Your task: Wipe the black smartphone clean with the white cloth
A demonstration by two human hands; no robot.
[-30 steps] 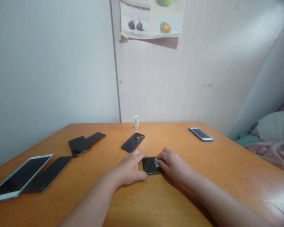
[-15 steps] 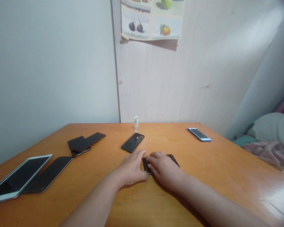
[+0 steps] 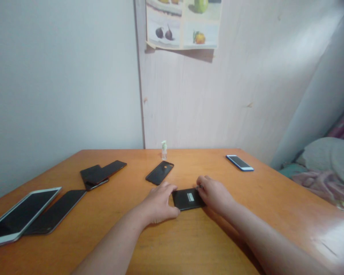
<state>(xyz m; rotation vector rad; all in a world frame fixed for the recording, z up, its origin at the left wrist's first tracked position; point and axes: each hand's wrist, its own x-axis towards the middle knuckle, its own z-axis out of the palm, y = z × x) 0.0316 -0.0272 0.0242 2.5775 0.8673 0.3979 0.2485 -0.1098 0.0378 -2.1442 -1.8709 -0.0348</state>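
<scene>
A black phone (image 3: 183, 199) lies flat on the wooden table in front of me, a small pale label near the middle of its upper face. My left hand (image 3: 160, 203) grips its left end, thumb on the near corner and fingers at the far corner. Over the right end is my right hand (image 3: 215, 192), its fingers curled and pressed together. Something small and greyish shows at those fingertips, too small to name. The hand hides the phone's right end.
Beyond the phone lie a black phone case (image 3: 159, 173) and a small clear pump bottle (image 3: 164, 151). A blue-edged phone (image 3: 240, 163) is at the far right. Leftward are a white tablet (image 3: 20, 215), a dark phone (image 3: 59, 212) and two overlapping dark devices (image 3: 109, 171).
My right hand has slid rightward across the phone and its fingers have curled, uncovering the pale label. My left hand stays at the phone's left end.
</scene>
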